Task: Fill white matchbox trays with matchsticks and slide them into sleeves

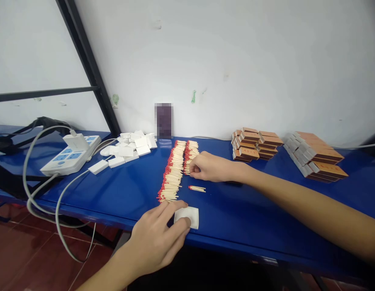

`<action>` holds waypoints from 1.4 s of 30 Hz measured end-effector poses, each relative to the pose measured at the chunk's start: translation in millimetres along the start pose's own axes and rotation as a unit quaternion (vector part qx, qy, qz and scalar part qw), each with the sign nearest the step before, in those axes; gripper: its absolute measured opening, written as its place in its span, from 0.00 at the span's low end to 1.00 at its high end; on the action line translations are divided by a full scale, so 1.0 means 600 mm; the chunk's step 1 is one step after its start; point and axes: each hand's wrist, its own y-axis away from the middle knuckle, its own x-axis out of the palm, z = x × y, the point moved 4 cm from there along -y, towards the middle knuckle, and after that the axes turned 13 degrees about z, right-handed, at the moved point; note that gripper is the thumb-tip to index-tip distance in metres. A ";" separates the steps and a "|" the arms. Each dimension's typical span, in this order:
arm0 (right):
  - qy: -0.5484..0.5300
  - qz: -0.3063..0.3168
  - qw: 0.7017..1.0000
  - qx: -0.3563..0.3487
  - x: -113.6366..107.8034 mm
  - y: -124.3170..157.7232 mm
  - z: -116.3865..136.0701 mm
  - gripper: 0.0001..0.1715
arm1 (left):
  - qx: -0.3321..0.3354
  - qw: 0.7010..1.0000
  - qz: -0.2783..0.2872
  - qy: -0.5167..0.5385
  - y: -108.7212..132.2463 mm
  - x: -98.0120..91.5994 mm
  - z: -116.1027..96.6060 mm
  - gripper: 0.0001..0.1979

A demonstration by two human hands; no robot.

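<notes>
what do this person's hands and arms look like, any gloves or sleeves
The left hand and right hand are gloveless, with no ring visible on the fingers that show. Neither wrist shows a watch or bracelet. No sleeve covers either visible forearm, out to the picture's edge.

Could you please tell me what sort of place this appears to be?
It looks like a simple workbench, perhaps in a small workshop: rows of loose matches lie on a blue table, with stacked matchboxes near a scuffed white wall.
</notes>
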 end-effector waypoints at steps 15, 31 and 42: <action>-0.039 0.112 0.993 -0.007 -0.004 0.016 -0.010 0.06 | 0.008 1.000 -0.004 0.006 -0.001 -0.002 -0.001 0.06; -0.035 0.141 0.989 -0.011 -0.003 0.018 -0.012 0.06 | 0.003 1.000 -0.001 0.000 0.000 -0.001 -0.001 0.06; -0.042 0.164 0.986 0.005 -0.003 0.020 -0.002 0.07 | -0.001 1.000 -0.004 -0.007 -0.002 -0.002 -0.001 0.07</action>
